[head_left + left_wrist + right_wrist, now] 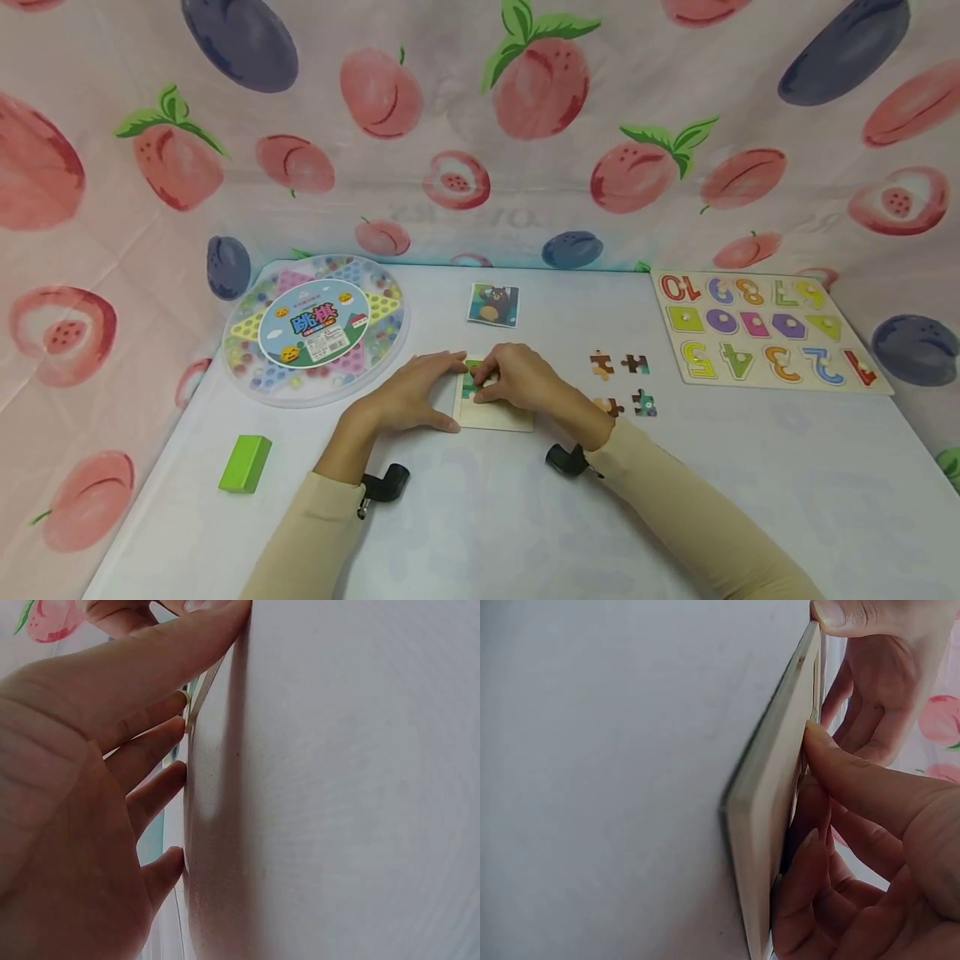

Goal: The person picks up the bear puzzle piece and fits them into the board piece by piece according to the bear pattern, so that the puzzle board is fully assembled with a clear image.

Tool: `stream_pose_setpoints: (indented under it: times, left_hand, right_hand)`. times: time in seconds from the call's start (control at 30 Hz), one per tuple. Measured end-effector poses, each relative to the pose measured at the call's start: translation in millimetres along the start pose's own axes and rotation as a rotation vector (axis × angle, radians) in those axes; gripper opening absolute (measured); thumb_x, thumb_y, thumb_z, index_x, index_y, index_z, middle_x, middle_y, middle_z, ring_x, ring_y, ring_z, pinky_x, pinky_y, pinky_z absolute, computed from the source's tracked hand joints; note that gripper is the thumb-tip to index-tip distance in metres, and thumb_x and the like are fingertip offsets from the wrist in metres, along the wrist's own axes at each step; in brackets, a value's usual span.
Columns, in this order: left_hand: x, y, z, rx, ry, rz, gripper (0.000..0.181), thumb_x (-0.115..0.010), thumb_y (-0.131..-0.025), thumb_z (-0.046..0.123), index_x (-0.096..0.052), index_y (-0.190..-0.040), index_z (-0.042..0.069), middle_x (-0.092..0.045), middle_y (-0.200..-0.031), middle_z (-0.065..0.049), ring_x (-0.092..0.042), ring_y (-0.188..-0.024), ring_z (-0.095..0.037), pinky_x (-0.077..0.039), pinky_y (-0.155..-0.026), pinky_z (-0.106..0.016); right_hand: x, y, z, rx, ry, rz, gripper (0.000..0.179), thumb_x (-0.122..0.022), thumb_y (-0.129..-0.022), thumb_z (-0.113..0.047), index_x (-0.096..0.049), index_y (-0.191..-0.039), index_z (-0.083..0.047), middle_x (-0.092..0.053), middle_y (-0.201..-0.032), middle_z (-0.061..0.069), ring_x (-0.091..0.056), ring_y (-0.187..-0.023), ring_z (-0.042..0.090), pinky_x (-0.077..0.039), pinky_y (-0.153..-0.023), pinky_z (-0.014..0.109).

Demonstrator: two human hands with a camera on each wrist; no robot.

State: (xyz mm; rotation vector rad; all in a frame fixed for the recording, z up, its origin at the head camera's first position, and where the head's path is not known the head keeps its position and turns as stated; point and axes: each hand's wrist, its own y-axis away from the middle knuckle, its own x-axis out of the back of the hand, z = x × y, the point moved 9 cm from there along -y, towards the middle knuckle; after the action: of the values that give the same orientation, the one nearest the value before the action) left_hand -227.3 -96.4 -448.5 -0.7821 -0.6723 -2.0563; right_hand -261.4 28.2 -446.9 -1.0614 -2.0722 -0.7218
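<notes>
A small wooden puzzle board (495, 417) lies on the white table, with green puzzle pieces (468, 386) in its upper left part. My left hand (408, 392) rests along the board's left side, thumb near the lower corner and fingers spread toward the top. Over the board, my right hand (521, 379) pinches a puzzle piece between thumb and curled fingers, mostly hidden by them. In the right wrist view the thumb (855, 769) touches the board's face (780, 772). Several loose pieces (644, 403) lie right of the right hand; its wrist partly covers one.
A bear picture card (493, 305) lies behind the board. At the back left sits a round Chinese checkers box (315, 325), with a green block (245, 464) in front of it. A wooden number board (772, 329) stands flat at the back right.
</notes>
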Motion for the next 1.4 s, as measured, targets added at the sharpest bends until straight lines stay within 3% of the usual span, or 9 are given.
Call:
stream_pose_setpoints:
  times: [0.33, 0.67, 0.77, 0.93, 1.17, 1.4]
  left_hand:
    - [0.3, -1.7, 1.8, -0.015, -0.006, -0.002, 0.078, -0.091, -0.076, 0.026, -0.054, -0.143, 0.013, -0.039, -0.166, -0.001, -0.028, -0.158, -0.031, -0.023, -0.130, -0.055]
    - [1.2, -2.1, 1.3, -0.010, -0.015, -0.004, 0.079, -0.091, -0.075, 0.027, -0.054, -0.144, 0.013, -0.039, -0.166, -0.001, -0.026, -0.159, -0.031, -0.017, -0.133, -0.054]
    - [1.0, -2.8, 1.0, -0.014, -0.030, -0.003, 0.079, -0.090, -0.075, 0.027, -0.053, -0.144, 0.012, -0.039, -0.166, -0.003, -0.027, -0.158, -0.032, -0.015, -0.133, -0.054]
    - [0.6, -2.9, 1.0, -0.008, -0.038, -0.010, 0.080, -0.090, -0.076, 0.027, -0.053, -0.145, 0.012, -0.038, -0.167, -0.004, -0.026, -0.158, -0.033, -0.014, -0.133, -0.053]
    - [0.4, -1.6, 1.2, -0.005, -0.022, -0.001, 0.081, -0.091, -0.074, 0.025, -0.053, -0.144, 0.013, -0.037, -0.167, -0.002, -0.026, -0.159, -0.031, -0.015, -0.133, -0.052]
    - [-1.5, -1.4, 0.3, 0.004, -0.001, -0.003, 0.080, -0.091, -0.074, 0.025, -0.053, -0.144, 0.014, -0.037, -0.167, 0.000, -0.025, -0.159, -0.030, -0.018, -0.133, -0.052]
  right_hand:
    - [2.3, 4.3, -1.9, 0.071, -0.065, -0.100, 0.020, -0.083, -0.086, -0.024, -0.080, -0.101, -0.011, -0.074, -0.101, 0.002, -0.057, -0.085, 0.009, -0.048, -0.072, 0.019]
    - [18.7, 15.5, 9.6, 0.112, -0.144, -0.143, 0.033, -0.077, -0.091, -0.033, -0.074, -0.119, -0.016, -0.074, -0.107, 0.000, -0.061, -0.084, 0.011, -0.051, -0.072, 0.023]
    - [29.9, 19.7, 16.3, 0.111, -0.141, -0.113, 0.040, -0.077, -0.091, -0.032, -0.070, -0.127, -0.014, -0.072, -0.117, 0.004, -0.062, -0.091, 0.015, -0.052, -0.073, 0.026]
    - [52.3, 25.9, 27.5, 0.092, -0.131, -0.025, 0.051, -0.079, -0.090, -0.029, -0.064, -0.135, -0.012, -0.066, -0.136, 0.007, -0.061, -0.115, 0.025, -0.057, -0.085, 0.033]
    - [85.5, 33.9, 41.9, 0.084, -0.131, 0.082, 0.054, -0.080, -0.089, -0.023, -0.061, -0.137, -0.011, -0.062, -0.141, 0.011, -0.055, -0.127, 0.033, -0.055, -0.101, 0.051]
    - [109.0, 48.6, 70.5, 0.018, -0.117, 0.126, 0.053, -0.078, -0.090, -0.029, -0.058, -0.136, -0.012, -0.062, -0.140, 0.014, -0.052, -0.130, 0.035, -0.051, -0.105, 0.051]
